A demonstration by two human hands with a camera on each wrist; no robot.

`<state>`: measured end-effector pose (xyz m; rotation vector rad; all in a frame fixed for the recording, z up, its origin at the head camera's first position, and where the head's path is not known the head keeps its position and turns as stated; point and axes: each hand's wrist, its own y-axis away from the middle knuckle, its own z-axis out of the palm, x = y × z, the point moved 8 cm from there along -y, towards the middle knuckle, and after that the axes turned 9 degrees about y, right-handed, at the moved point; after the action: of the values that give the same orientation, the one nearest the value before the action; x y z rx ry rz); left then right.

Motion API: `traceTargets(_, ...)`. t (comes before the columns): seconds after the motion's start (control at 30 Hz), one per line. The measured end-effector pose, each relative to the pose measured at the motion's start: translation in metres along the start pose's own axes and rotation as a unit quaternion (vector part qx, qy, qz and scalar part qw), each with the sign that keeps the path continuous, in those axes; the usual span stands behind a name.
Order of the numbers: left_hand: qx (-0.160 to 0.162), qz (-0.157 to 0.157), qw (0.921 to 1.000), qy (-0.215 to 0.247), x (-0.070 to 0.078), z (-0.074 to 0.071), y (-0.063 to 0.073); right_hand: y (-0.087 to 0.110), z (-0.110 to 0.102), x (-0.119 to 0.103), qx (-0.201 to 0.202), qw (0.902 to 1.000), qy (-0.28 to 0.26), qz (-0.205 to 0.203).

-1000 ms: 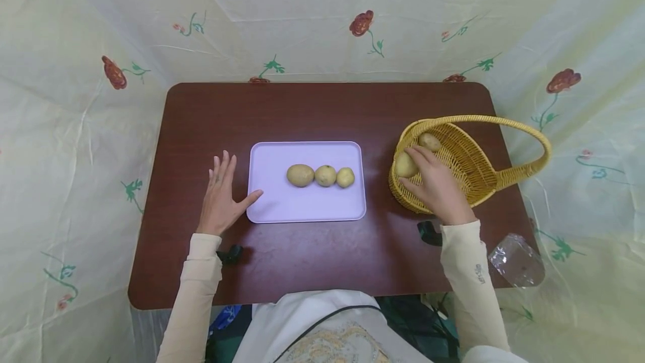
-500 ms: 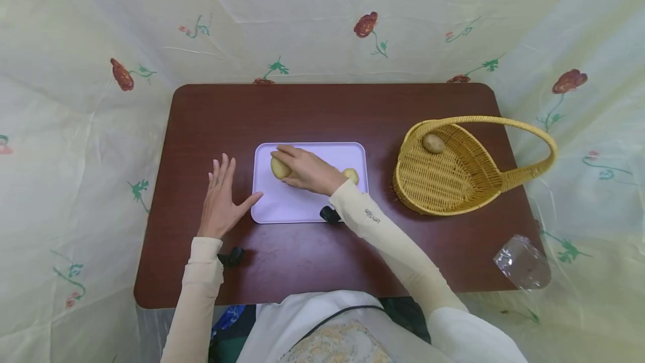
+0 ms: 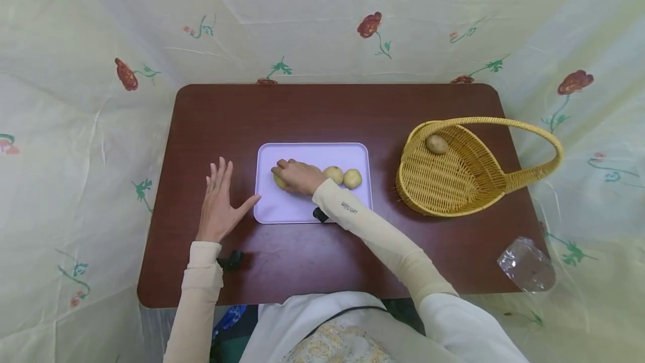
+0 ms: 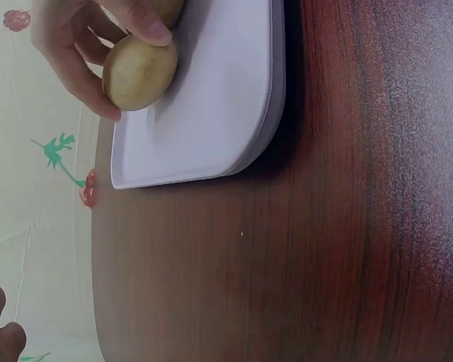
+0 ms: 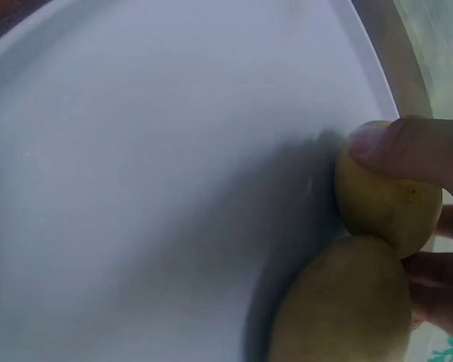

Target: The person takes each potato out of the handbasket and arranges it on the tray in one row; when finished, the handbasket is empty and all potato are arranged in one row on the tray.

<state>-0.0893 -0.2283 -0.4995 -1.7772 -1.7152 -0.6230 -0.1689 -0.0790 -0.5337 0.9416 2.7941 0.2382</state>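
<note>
The lilac tray is holding three potatoes in a row. At the row's left end, the right hand is pinching a fourth potato between thumb and fingers. The wicker basket is containing one remaining potato, versus two one second earlier. The left hand is extending released fingers beside the tray.

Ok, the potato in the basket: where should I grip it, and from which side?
I'd take the potato around its middle, coming down from above on the near side. It looks slightly oblong and lies toward the far-left end of the basket; the handle arches past its far side, while woven floor shows on its near side.
</note>
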Motion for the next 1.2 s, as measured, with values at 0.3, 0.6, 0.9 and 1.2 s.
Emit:
traceTargets(0.3, 0.001, 0.000, 1.0000, -0.002, 0.001, -0.002, 0.000, 0.001, 0.000, 0.004, -0.015, 0.9993, -0.022, 0.026)
traceTargets(0.6, 0.001, -0.001, 1.0000, 0.001, 0.000, -0.001, 0.000, 0.002, -0.004, 0.006, -0.018, 0.9987, -0.036, 0.031)
traceTargets(0.9, 0.000, 0.000, 1.0000, 0.005, -0.002, 0.003, 0.002, 0.003, 0.005, 0.009, -0.038, 0.9966, -0.064, 0.036)
traceTargets(1.2, 0.003, -0.002, 1.0000, 0.005, 0.000, 0.001, 0.003, 0.003, 0.005, 0.010, -0.036, 0.9969, -0.065, 0.024)
